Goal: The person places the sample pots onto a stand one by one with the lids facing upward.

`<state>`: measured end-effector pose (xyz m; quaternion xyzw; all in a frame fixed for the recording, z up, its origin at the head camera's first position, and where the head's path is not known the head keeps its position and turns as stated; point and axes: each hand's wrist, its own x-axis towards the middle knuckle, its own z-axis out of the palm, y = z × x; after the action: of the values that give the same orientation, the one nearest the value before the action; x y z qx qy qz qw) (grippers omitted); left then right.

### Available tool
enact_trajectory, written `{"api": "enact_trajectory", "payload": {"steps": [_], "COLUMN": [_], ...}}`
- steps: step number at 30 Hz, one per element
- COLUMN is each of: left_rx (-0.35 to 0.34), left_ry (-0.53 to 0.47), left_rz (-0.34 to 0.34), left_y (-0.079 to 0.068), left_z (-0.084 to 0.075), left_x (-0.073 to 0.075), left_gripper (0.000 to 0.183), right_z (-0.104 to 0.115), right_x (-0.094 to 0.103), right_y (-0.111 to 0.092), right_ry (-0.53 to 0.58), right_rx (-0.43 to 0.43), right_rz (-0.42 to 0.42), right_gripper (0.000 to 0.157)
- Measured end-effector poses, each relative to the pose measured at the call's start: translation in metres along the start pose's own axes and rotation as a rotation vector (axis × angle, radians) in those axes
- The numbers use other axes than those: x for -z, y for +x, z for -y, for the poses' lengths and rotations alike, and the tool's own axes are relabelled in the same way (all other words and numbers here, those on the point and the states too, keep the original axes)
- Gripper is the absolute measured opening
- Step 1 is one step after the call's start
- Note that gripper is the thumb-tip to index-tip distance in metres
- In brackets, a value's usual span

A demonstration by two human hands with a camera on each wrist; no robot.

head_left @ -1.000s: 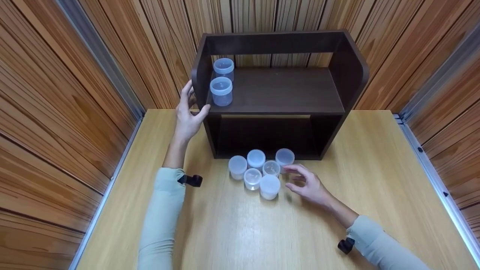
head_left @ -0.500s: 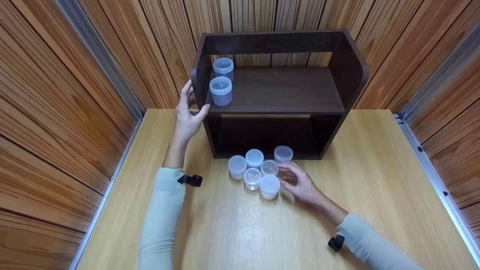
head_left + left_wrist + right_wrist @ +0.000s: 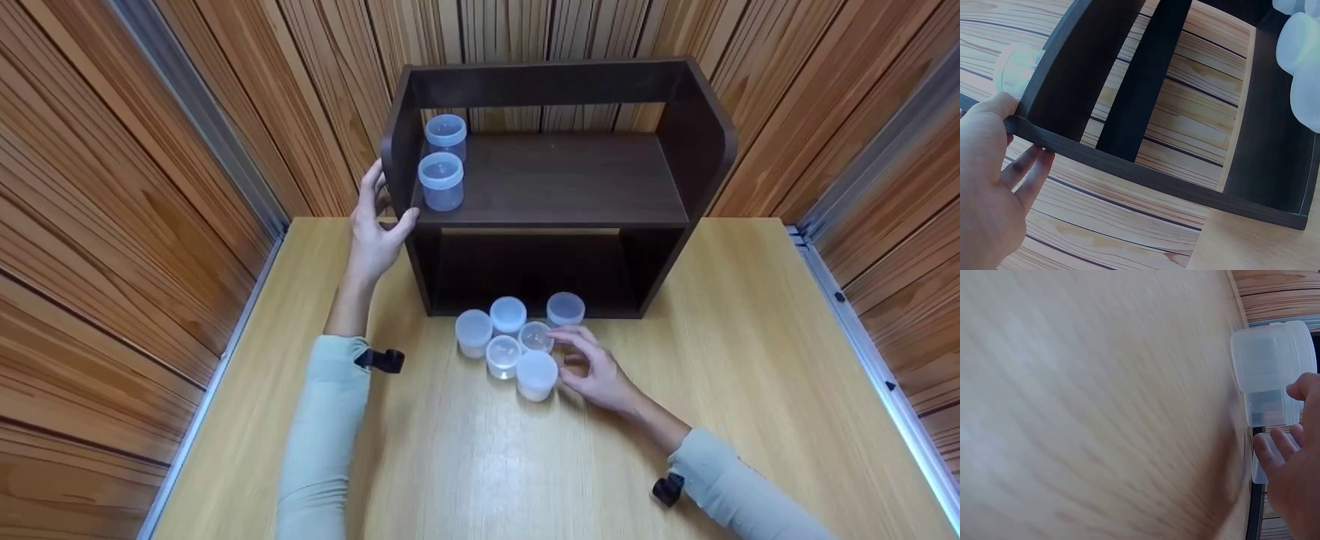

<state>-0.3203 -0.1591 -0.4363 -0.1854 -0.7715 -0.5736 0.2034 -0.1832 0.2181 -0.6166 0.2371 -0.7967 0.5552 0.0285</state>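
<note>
My left hand [image 3: 377, 244] grips the left side panel [image 3: 1044, 126] of a dark brown shelf [image 3: 577, 180], its thumb at the panel's front edge and fingers on the outer side. Two translucent lidded jars [image 3: 441, 181] stand on the upper board beside that panel. My right hand [image 3: 600, 371] is at the right side of a cluster of several jars on the table. Its fingertips reach the rim of a clear jar [image 3: 533, 337], and its thumb is right beside a frosted-lid jar [image 3: 537, 373]. In the right wrist view the thumb overlaps the near jars [image 3: 1272, 354], fingers extended below.
The other jars of the cluster include a frosted one [image 3: 474, 330] at the left and one [image 3: 565, 307] close to the shelf's lower front edge. Wood-patterned walls [image 3: 112, 187] enclose the light wooden table [image 3: 450, 465].
My right hand has moved left, closer against the cluster. The jar nearest the shelf and the clear jar have shifted slightly left. My left hand has stayed on the panel.
</note>
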Motion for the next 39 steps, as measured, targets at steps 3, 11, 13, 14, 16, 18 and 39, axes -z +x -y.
{"api": "enact_trajectory", "payload": {"steps": [3, 11, 13, 14, 16, 18, 39], "left_rx": [0.01, 0.005, 0.001, 0.0, -0.005, -0.001, 0.02], "left_ry": [-0.003, 0.013, 0.016, 0.019, 0.024, 0.03, -0.003], "left_rz": [-0.002, -0.005, -0.003, -0.002, 0.001, 0.0, -0.017], "left_y": [0.0, 0.0, 0.0, 0.0, 0.0, -0.001, 0.0], "left_z": [-0.001, -0.002, -0.002, -0.002, -0.002, -0.002, -0.001], "left_x": [0.0, 0.001, 0.001, 0.001, 0.001, 0.001, -0.001], "left_gripper": [0.079, 0.079, 0.079, 0.079, 0.078, 0.078, 0.079], "right_z": [0.001, 0.004, 0.005, 0.005, 0.006, 0.007, -0.002], "right_x": [-0.002, -0.012, -0.015, -0.016, -0.019, -0.021, -0.034], "right_y": [0.0, 0.0, 0.001, 0.002, 0.003, 0.004, 0.004], "right_ry": [-0.015, -0.041, -0.039, -0.036, -0.032, -0.042, -0.085], "right_rx": [-0.013, -0.011, -0.019, -0.027, -0.039, -0.044, 0.016], "right_rz": [0.013, 0.062, 0.078, 0.088, 0.102, 0.11, 0.037], "right_gripper": [0.064, 0.071, 0.073, 0.074, 0.077, 0.078, 0.056]}}
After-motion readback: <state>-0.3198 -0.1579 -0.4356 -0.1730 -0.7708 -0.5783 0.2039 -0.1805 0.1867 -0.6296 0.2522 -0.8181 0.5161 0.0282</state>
